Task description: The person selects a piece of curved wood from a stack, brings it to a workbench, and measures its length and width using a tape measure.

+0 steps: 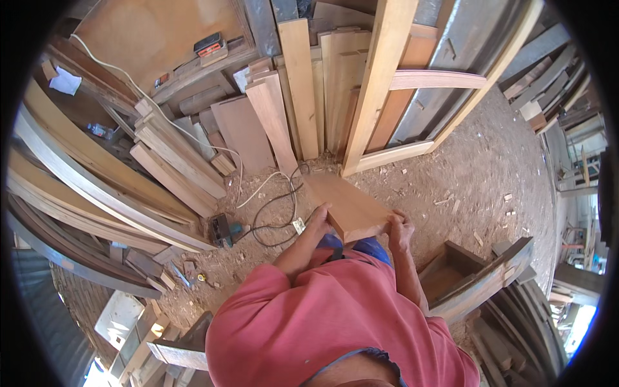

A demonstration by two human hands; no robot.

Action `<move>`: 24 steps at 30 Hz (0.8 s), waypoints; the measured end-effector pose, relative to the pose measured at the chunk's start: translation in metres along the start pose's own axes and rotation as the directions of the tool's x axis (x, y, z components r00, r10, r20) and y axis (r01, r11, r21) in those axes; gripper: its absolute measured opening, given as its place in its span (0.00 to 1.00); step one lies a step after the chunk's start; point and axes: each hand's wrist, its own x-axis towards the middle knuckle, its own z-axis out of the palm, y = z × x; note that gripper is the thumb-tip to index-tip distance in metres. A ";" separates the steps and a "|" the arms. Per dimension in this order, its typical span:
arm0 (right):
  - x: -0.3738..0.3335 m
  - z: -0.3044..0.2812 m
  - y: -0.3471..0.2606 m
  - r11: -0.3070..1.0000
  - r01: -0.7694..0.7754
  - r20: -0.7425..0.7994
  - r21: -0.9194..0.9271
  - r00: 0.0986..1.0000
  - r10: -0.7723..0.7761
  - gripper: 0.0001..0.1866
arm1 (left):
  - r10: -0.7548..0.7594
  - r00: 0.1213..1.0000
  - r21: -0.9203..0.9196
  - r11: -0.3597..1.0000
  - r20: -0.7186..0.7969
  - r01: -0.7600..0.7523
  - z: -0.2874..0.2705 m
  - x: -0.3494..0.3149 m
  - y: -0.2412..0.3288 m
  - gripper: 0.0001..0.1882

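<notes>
One plain wooden board (348,208), held up in front of the person, above the floor (480,187). It sits between the hands and reaches away from them; long axis slants from near right to far left, so the far end points toward the leaning planks (274,119). Left hand (318,220) is on the left long edge, right hand (400,230) at the near right corner; the left is closer to the far end. Both hands are closed round the board's edges, fingers curled, though the undersides are hidden. Counts: two hands, one held board, one wooden frame (438,79) standing far right with two crosspieces visible, one teal-and-dark power tool (224,230) on the floor to the left, one yellow tape measure (202,277) nearer, one dark cable (255,220), one white socket block (298,226). Leaning planks overlap, can't count exactly.
</notes>
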 end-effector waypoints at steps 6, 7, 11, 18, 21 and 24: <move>0.065 0.021 -0.007 0.993 -0.067 0.016 -0.100 0.998 0.069 0.20 | -0.013 0.998 -0.049 0.999 -0.065 0.010 0.036 0.023 0.012 0.21; 0.078 0.026 -0.006 0.991 -0.074 0.018 -0.110 0.997 0.076 0.19 | -0.022 0.998 -0.069 0.997 -0.055 0.018 0.038 0.029 0.013 0.20; 0.133 0.025 0.007 0.983 -0.160 0.114 -0.092 0.979 0.170 0.12 | -0.115 0.988 -0.107 0.989 -0.100 0.105 0.049 0.061 0.021 0.23; 0.191 0.028 -0.030 0.731 0.143 0.458 -0.667 0.853 0.251 0.17 | -0.005 0.991 -0.051 0.999 -0.137 -0.002 0.072 0.067 0.030 0.19; 0.220 0.033 -0.052 0.409 0.742 0.834 -0.531 0.544 0.096 0.21 | -0.003 0.976 -0.034 0.999 -0.219 -0.005 0.099 0.067 0.047 0.20; 0.200 0.085 -0.115 0.232 0.899 0.925 -0.371 0.338 0.173 0.23 | 0.065 0.973 -0.102 0.991 -0.221 -0.089 0.097 0.082 0.051 0.19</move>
